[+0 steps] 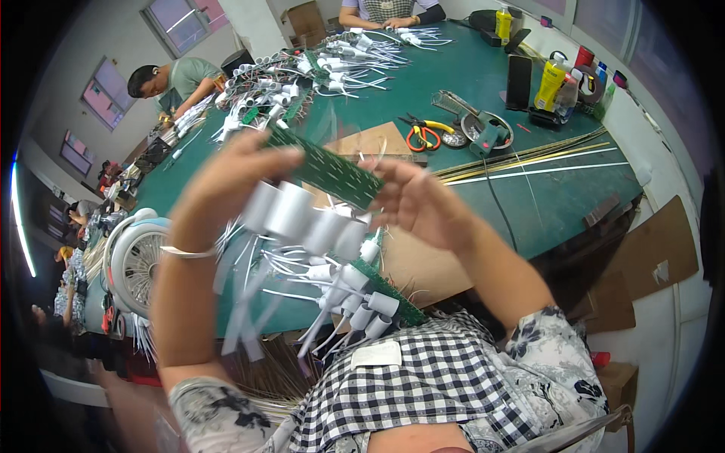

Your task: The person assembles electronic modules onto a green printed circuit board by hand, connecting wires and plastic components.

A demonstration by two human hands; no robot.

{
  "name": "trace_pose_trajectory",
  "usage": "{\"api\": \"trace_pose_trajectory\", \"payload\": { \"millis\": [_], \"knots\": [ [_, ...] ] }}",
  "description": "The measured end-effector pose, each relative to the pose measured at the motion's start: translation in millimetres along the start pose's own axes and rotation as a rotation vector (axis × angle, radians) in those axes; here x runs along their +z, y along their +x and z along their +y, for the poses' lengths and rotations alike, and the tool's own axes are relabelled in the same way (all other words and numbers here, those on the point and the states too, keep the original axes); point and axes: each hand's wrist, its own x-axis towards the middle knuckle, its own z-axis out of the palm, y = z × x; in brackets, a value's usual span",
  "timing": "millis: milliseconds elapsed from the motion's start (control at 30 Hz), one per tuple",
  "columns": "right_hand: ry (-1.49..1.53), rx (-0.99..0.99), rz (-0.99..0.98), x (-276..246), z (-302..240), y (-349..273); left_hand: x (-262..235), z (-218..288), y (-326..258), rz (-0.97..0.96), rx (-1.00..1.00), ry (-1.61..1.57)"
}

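Note:
Between my two hands a long green circuit board (328,172) is raised above the table, its dotted face toward me and tilted. My left hand (240,170) grips its left end, while the fingers of my right hand (419,200) close on its right end. White cylinders (294,215) hang in a row below the board, blurred by motion; whether all are fixed to it I cannot tell. Lower down, at the table's near edge, lies another green board (389,291) with white cylinders (377,306) and white wires along it.
A green table (468,75) carries a heap of wired white cylinders (279,94) at the far left. Beyond my right hand lie pliers (423,136), a soldering-wire-like reel (483,132), long thin strips (536,158) and bottles (551,79). A white fan (140,260) stands left; co-workers (181,79) sit farther off.

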Motion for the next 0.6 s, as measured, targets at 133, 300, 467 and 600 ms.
{"api": "trace_pose_trajectory", "payload": {
  "millis": [133, 300, 467, 600],
  "knots": [
    [-0.160, 0.242, 0.426, -14.6, 47.1, -0.8, 53.1, -111.4, 31.8, -0.096, -0.090, -0.430],
    [-0.289, 0.416, 0.346, -29.7, 33.1, -2.8, 66.9, -129.8, 38.8, -0.207, -0.200, -0.527],
    [-0.515, 0.410, 0.405, -43.7, 46.9, 6.7, 89.9, -143.0, 34.1, -0.132, -0.119, -0.773],
    [-0.753, 0.512, 0.424, -52.8, 52.3, 16.5, 99.5, -148.5, 35.4, -0.047, -0.075, -0.730]
  ]
}}
